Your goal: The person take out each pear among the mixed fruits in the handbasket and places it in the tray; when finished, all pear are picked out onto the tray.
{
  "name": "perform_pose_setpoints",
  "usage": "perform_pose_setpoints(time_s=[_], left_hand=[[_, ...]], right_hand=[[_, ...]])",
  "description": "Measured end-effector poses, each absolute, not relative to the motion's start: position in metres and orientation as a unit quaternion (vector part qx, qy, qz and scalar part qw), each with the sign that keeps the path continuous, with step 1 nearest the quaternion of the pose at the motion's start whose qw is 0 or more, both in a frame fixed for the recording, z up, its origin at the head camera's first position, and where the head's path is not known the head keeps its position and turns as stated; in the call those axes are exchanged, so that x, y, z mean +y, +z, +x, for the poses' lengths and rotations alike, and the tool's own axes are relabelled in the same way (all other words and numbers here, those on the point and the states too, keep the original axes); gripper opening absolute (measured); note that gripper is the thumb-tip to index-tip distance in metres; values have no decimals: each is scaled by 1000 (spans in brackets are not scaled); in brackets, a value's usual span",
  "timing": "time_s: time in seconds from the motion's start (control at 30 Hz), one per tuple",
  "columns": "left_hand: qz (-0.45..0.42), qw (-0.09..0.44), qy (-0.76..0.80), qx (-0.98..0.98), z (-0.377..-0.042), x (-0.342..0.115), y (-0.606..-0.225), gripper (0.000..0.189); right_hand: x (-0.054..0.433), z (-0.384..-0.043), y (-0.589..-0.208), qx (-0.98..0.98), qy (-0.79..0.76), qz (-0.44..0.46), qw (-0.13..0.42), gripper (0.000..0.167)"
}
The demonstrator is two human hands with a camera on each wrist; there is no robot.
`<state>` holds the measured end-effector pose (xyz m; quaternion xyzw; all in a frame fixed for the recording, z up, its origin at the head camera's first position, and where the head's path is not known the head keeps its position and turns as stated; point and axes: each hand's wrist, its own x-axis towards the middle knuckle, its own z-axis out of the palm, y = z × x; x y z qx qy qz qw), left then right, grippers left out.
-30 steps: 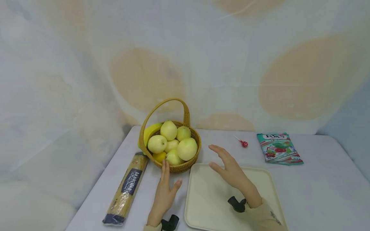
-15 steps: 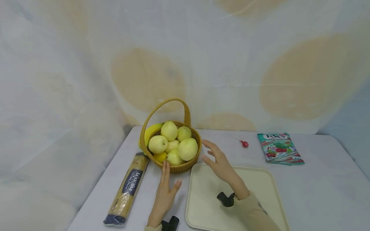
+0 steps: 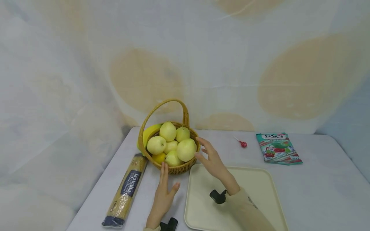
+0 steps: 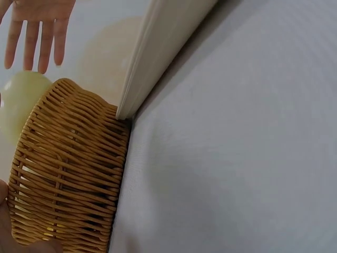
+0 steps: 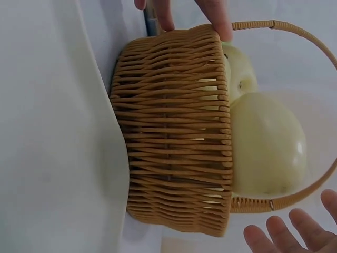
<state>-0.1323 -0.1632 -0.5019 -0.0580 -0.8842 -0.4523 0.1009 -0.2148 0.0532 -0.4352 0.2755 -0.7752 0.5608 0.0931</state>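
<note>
A wicker basket (image 3: 180, 170) with a tall arched handle holds several pale yellow-green pears, a lemon (image 3: 158, 158) and bananas (image 3: 149, 133). My left hand (image 3: 162, 197) has its fingers extended, with the fingertips right at the basket's front rim; in the right wrist view its fingers (image 5: 213, 13) lie against the weave. Spread at the basket's right side is my right hand (image 3: 213, 161), holding nothing. Its fingertips are beside the largest pear (image 3: 186, 149), which bulges above the rim in the right wrist view. That view shows the right hand (image 5: 303, 232) apart from this pear.
A cream tray (image 3: 245, 195) lies under the right forearm, its corner close to the basket. Left of the basket is a long packet of spaghetti (image 3: 127, 191). A red lollipop (image 3: 243, 144) and a teal candy bag (image 3: 278, 149) lie at the back right.
My right hand has moved left from above the tray to the basket's right side, by the largest pear. The left hand stays at the front rim.
</note>
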Motion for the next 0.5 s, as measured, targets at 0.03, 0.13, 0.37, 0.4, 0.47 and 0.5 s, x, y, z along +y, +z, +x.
perform_pose_setpoints(time_s=[0.03,0.13,0.37,0.4,0.47,0.5], left_hand=[[-59,101,-452,-884,-132,-163,-502,83],[-56,99,-453,-885,-132,-164,-502,83],[-51,94,-448,-888,-131,-165,-503,83],[-52,94,-448,-888,-131,-164,-503,83],[-52,95,-449,-887,-132,-164,-504,83],[-53,97,-447,-887,-132,-164,-504,83]], right_hand=[[52,-216,-435,-775,561,276,93,55],[49,-220,-440,-775,563,272,91,57],[42,-223,-441,-770,572,271,83,58],[41,-224,-441,-770,573,271,82,58],[38,-226,-442,-770,573,269,79,58],[37,-227,-442,-771,573,268,78,58]])
